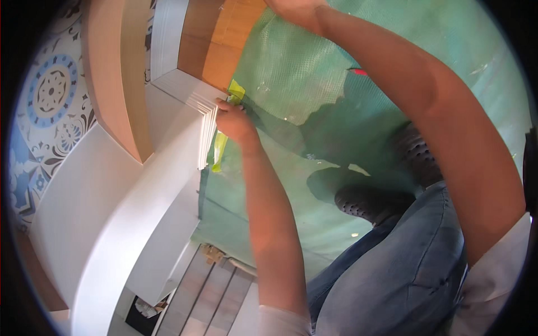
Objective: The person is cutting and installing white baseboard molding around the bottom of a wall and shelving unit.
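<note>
My left hand (235, 120) grips the ridged corner of a white moulded panel (157, 162), fingers curled over its edge. Beside it a yellow-green strip (219, 148) lies along that edge. My right arm stretches across the upper right to my right hand (297, 11) at the top edge, near an orange-brown wooden surface (218, 33); its fingers are cut off, so its grip is hidden. Green woven sheeting (291, 224) covers the floor, with a small red item (358, 71) partly behind my right forearm.
My dark perforated shoes (367, 204) rest on the sheeting below me. A light wooden board (123, 67) and patterned tiles (50, 89) are at the left. Grey slatted boards (196, 297) and a dark opening (143, 316) are at the bottom.
</note>
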The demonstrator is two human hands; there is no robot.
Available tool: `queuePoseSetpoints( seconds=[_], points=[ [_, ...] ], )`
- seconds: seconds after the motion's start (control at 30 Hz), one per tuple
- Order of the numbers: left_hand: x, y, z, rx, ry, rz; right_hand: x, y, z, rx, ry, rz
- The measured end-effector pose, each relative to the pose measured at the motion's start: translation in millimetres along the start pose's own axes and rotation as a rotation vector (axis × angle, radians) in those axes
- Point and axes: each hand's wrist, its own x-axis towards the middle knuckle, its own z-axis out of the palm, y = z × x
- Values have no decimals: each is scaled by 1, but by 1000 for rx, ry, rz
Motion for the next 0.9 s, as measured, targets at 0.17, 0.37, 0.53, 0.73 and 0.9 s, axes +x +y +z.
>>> queuePoseSetpoints(
  seconds=[0.17,0.37,0.53,0.73,0.9],
  points=[
    [4,-7,6,7,44,84,-3,4,4,44,98,-77],
    [3,-5,4,-12,18,63,-1,4,9,23,32,-67],
    [2,-4,4,-22,46,49,-3,-2,0,-42,79,-74],
    [-4,1,3,-16,-31,25,1,-4,-5,-92,-108,55],
    [6,2,-2,-76,-122,-100,7,-9,-10,-96,-155,72]
  ],
)
